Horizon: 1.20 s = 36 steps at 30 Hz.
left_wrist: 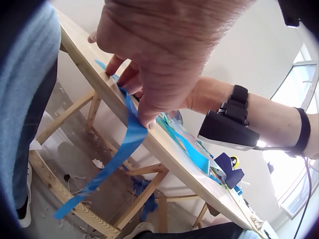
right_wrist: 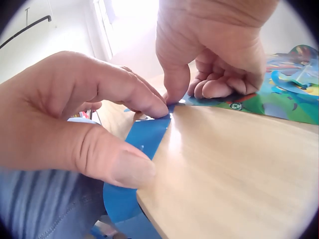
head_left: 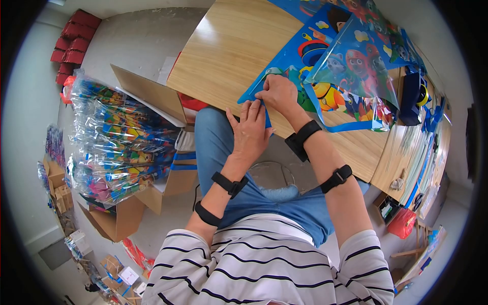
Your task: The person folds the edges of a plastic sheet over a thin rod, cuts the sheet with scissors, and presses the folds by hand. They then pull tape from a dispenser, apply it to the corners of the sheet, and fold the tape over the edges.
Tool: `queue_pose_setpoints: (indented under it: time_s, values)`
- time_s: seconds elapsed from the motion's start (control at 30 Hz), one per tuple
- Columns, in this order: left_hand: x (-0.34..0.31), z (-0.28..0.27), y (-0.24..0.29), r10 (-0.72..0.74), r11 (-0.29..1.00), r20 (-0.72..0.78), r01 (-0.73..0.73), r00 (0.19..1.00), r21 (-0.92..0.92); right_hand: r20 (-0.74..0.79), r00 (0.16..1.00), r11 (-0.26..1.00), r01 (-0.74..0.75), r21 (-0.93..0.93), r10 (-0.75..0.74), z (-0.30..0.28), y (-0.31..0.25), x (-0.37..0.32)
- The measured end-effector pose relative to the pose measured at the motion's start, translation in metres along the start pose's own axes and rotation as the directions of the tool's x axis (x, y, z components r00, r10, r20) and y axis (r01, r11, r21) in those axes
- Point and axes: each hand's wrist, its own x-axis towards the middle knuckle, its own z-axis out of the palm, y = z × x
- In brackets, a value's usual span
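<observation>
A blue plastic strip (right_wrist: 147, 139) crosses the table's front edge and, in the left wrist view, dangles well below it. My left hand (head_left: 250, 129) presses it to the tabletop with nearly straight fingers, the thumb lying apart on the strip at the edge. Just beyond, my right hand (head_left: 278, 94) has its fingers curled in and its thumb tip down on the strip, beside the left fingertip. Under the right hand lies a printed blue plastic sheet (head_left: 290, 63) with cartoon figures. The right palm hides whatever lies inside its curled fingers.
More cartoon-printed clear and blue bags (head_left: 351, 66) cover the table's right part, beside a dark blue tape dispenser (head_left: 410, 99). On the left, an open carton (head_left: 122, 216) stands by stacked bags in clear film (head_left: 124, 137). My knee (head_left: 208, 124) is close under the table edge.
</observation>
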Motion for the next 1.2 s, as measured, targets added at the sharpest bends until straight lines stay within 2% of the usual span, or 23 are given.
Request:
queue_pose_setpoints:
  time_s: [0.37, 0.7, 0.8, 0.83, 0.9, 1.0, 1.07, 1.17, 1.2]
  values:
    - [-0.001, 0.001, 0.001, -0.006, 1.0, -0.023, 0.006, 1.0, 0.009, -0.052, 0.998, 1.0, 0.022, -0.022, -0.023, 0.007, 0.002, 0.0]
    - [-0.001, -0.004, 0.006, -0.009, 0.999, 0.025, 0.008, 1.0, 0.05, -0.053, 0.998, 0.999, 0.017, -0.032, -0.019, 0.009, 0.003, 0.002]
    - [0.002, -0.008, 0.009, -0.022, 0.999, 0.033, 0.021, 0.999, 0.049, -0.008, 1.0, 0.981, 0.024, 0.193, -0.023, 0.003, 0.013, 0.009]
    - [0.001, -0.009, 0.009, -0.017, 0.999, 0.03, 0.016, 0.999, 0.05, 0.019, 0.999, 0.91, -0.033, 0.413, 0.027, -0.006, 0.017, 0.009]
    - [0.0, -0.008, 0.009, -0.013, 0.998, 0.029, 0.011, 0.999, 0.062, 0.093, 0.99, 0.626, -0.136, 0.768, 0.101, -0.035, 0.028, 0.006]
    - [0.001, -0.008, 0.01, -0.015, 0.998, 0.04, 0.012, 0.999, 0.061, -0.052, 0.984, 0.606, -0.062, 0.793, 0.169, -0.094, 0.07, -0.023]
    - [0.002, -0.004, 0.01, -0.007, 0.998, 0.051, 0.004, 0.999, 0.065, -0.167, 0.96, 0.781, -0.076, 0.619, 0.226, -0.123, 0.125, -0.04]
    - [-0.001, -0.004, 0.006, 0.003, 0.996, 0.052, -0.007, 0.999, 0.094, -0.179, 0.953, 0.931, -0.178, 0.319, 0.243, -0.145, 0.15, -0.069]
    - [-0.002, -0.002, 0.006, 0.014, 0.994, 0.046, -0.019, 0.999, 0.104, -0.317, 0.946, 0.983, -0.005, 0.183, 0.064, -0.133, 0.145, -0.074]
